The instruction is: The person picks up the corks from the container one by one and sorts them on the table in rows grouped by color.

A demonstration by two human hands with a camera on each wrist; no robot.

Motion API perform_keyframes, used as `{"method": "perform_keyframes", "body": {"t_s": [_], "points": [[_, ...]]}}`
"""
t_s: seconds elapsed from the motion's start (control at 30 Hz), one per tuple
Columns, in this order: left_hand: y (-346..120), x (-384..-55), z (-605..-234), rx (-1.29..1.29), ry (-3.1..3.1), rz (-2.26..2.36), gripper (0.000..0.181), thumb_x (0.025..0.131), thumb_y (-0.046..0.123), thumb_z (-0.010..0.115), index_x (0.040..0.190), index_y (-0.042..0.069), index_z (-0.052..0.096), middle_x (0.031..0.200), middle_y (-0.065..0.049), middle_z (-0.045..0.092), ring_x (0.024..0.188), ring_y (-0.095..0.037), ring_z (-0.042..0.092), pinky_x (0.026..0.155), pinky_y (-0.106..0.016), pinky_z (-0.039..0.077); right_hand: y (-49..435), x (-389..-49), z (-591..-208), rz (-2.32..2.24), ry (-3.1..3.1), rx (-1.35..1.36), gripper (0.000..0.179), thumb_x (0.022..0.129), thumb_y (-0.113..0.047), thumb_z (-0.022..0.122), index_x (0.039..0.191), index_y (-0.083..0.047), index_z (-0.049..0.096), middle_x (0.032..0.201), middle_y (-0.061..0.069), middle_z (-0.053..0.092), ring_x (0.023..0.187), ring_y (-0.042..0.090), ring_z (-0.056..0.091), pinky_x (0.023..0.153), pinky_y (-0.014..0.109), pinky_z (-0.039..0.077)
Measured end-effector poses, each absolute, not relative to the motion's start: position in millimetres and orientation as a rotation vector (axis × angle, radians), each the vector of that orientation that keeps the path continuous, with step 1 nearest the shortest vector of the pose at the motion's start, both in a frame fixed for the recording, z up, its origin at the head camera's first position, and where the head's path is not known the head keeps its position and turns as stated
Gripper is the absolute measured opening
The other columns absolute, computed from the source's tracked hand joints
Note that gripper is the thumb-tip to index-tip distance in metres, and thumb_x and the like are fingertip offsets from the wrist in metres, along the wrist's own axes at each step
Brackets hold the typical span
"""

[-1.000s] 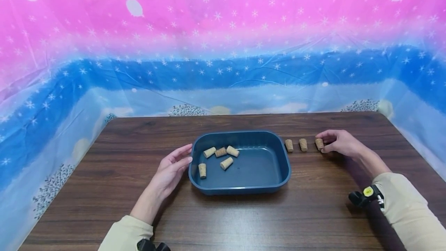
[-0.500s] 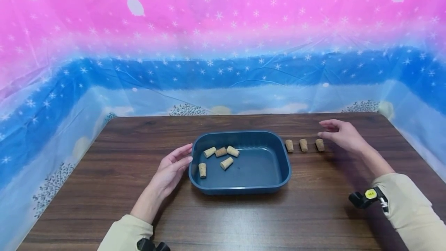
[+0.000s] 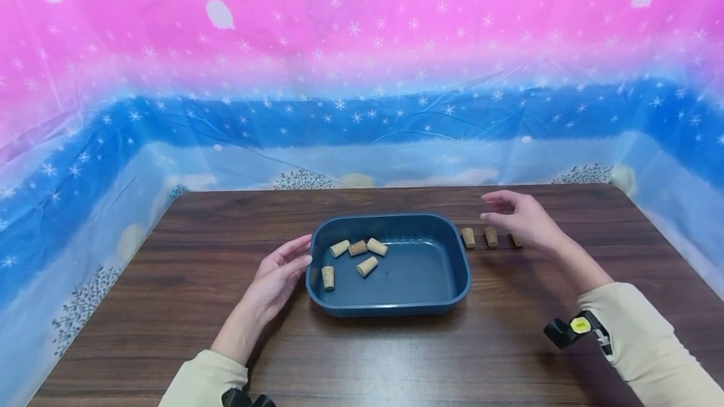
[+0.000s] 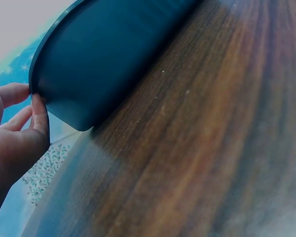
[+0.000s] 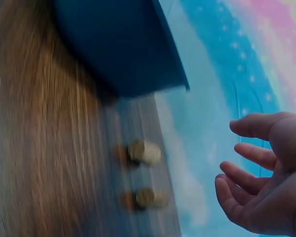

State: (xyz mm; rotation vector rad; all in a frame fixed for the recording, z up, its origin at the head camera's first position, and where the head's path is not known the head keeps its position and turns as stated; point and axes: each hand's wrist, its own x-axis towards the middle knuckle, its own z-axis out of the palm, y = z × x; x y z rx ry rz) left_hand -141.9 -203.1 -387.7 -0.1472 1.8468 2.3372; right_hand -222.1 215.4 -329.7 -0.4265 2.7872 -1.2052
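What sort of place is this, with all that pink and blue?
Possibly a makeshift recording corner, though I can't be sure: a snowflake-printed backdrop surrounds the far side of a dark wood-grain table, and a black wrist-worn device is visible.

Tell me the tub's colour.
The tub is dark blue, seen best in the head view.

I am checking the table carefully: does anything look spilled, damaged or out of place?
Nothing stands out. The blue tray sits upright without visible damage, five corks are inside, and three more corks stand in a row beside it.
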Motion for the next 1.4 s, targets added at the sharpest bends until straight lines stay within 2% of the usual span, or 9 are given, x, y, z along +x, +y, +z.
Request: {"method": "perform_keyframes", "body": {"t_s": [0.3,0.83,1.4], "points": [[-204.5,-141.4,-389.4,-0.158,1.856,2.335,0.050,0.096,0.001,0.054,0.144,-0.002,0.040,0.137,-0.014,0.044,0.117,-0.017,0.049,0.097,-0.024,0.043,172.8,-206.9,-325.0,-1.232,2.807,-0.446,0.044,0.095,-0.020,0.062,0.133,0.001,0.053,0.124,0.024,0.058,0.115,0.038,0.054,0.092,0.053,0.045],[-203.1,-140.7,-390.0,-0.165,1.857,2.341,0.050,0.096,0.000,0.054,0.144,-0.002,0.039,0.138,-0.015,0.042,0.117,-0.017,0.048,0.098,-0.023,0.042,91.3,-199.4,-324.5,-1.227,2.816,-0.566,0.034,0.093,-0.018,0.065,0.124,-0.004,0.062,0.113,0.014,0.065,0.102,0.028,0.060,0.080,0.043,0.052],[-202.2,-142.3,-387.6,-0.163,1.846,2.333,0.050,0.097,0.003,0.055,0.144,-0.001,0.039,0.139,-0.015,0.042,0.119,-0.018,0.048,0.099,-0.024,0.042,43.5,-210.2,-338.0,-1.156,2.677,-0.524,0.033,0.090,-0.016,0.069,0.118,0.000,0.065,0.107,0.009,0.067,0.100,0.024,0.061,0.080,0.036,0.052]]}}
